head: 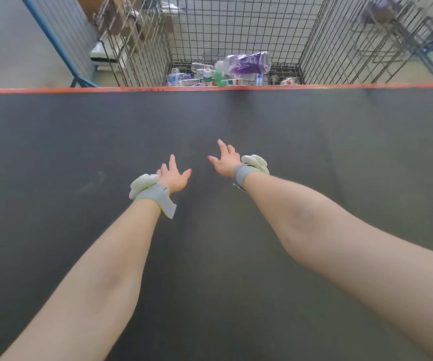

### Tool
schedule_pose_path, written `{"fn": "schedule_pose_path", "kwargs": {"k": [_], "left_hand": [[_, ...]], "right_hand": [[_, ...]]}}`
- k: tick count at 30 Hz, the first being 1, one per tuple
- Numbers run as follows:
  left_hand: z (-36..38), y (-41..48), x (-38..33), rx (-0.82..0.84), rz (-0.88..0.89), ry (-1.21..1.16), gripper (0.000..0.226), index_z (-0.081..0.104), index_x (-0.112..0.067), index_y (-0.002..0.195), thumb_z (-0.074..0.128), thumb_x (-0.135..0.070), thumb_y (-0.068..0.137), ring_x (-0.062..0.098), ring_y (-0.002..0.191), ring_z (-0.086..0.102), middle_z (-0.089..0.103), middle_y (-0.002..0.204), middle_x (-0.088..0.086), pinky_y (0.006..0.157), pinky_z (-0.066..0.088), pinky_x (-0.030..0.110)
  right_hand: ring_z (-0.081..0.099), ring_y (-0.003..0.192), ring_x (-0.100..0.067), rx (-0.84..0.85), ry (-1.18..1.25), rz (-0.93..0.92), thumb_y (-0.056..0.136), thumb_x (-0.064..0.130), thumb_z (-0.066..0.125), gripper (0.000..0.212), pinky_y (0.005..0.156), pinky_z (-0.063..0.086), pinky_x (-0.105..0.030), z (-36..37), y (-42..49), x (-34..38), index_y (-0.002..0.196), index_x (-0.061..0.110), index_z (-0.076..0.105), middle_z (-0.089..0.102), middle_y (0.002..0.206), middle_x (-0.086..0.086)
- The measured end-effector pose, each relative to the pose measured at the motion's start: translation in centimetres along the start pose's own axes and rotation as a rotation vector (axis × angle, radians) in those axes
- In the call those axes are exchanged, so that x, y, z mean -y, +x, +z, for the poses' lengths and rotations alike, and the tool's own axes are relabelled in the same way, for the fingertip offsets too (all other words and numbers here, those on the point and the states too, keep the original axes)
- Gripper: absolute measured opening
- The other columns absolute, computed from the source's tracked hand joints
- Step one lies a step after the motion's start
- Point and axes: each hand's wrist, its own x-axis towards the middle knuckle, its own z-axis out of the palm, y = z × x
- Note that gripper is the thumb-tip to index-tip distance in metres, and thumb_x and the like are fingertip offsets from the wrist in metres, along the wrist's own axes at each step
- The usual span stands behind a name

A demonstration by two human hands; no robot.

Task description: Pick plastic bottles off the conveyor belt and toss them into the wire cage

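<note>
Both bare forearms reach out over the dark conveyor belt (80, 142), each with a grey wrist strap carrying a pale padded piece. The left hand (173, 175) is spread wide, fingers straight and thumb turned inward, and holds nothing. The right hand (224, 160), slightly farther out, is likewise splayed and empty. The two hands are near each other, apart, over the middle of the belt.

An orange strip (53, 89) runs along the belt's far edge. Just beyond it stands the wire cage (236, 27). Inside it, a large clear plastic bottle with a purple label (246, 63) shows blurred, lying sideways above a heap of smaller clear bottles (197, 76) on the cage floor. Whether it touches them cannot be told.
</note>
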Motion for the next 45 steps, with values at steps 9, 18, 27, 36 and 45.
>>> {"fn": "schedule_pose_path", "kwargs": {"k": [9,18,27,36,45], "left_hand": [[3.9,-12.3,7.6,0.075,-0.058,0.138,0.073,-0.010,-0.026,0.154,0.033,-0.050,0.100,0.032,0.148,-0.009,-0.010,0.161,0.008,0.121,0.001,0.046],[9.0,-18.5,12.9,0.007,-0.025,0.271,0.070,-0.010,-0.031,0.153,0.029,-0.052,0.099,0.025,0.147,-0.019,-0.021,0.159,-0.002,0.114,0.006,0.063],[14.5,-23.3,15.9,0.120,0.121,0.272,0.062,0.003,-0.029,0.154,0.031,-0.047,0.101,0.017,0.149,-0.005,-0.009,0.161,-0.006,0.117,0.006,0.057],[7.2,-25.1,17.5,-0.084,0.061,0.162,0.060,0.009,-0.024,0.155,0.031,-0.043,0.102,0.018,0.149,0.001,0.004,0.162,-0.002,0.116,0.008,0.055],[6.1,-27.6,20.3,-0.114,-0.101,0.116,0.059,0.008,-0.012,0.154,0.029,-0.036,0.104,0.026,0.148,0.003,0.008,0.160,0.009,0.117,0.010,0.047]], "right_hand": [[0.001,0.150,-0.030,0.175,-0.181,0.011,0.098,0.052,0.039,0.071,0.117,0.016,-0.046,4.3,-11.5,-1.8,0.155,0.035,-0.002,-0.012,0.162,0.001],[-0.010,0.150,-0.026,0.212,-0.217,0.014,0.097,0.053,0.042,0.076,0.120,0.005,-0.047,9.5,-18.4,-5.5,0.154,0.037,-0.004,-0.015,0.162,0.003],[-0.017,0.148,-0.028,0.135,-0.310,0.200,0.090,0.061,0.050,0.093,0.116,0.010,-0.060,14.5,-24.0,-12.6,0.154,0.030,-0.011,-0.025,0.159,-0.003],[-0.010,0.150,-0.023,0.271,-0.267,-0.151,0.084,0.043,0.069,0.104,0.120,0.011,-0.047,15.0,-27.4,-5.7,0.154,0.035,-0.008,-0.015,0.162,0.001],[-0.004,0.150,-0.020,0.424,-0.645,-0.698,0.065,0.028,0.087,0.123,0.119,0.007,-0.049,18.5,-30.3,-1.2,0.154,0.038,0.002,-0.002,0.163,0.003]]}}
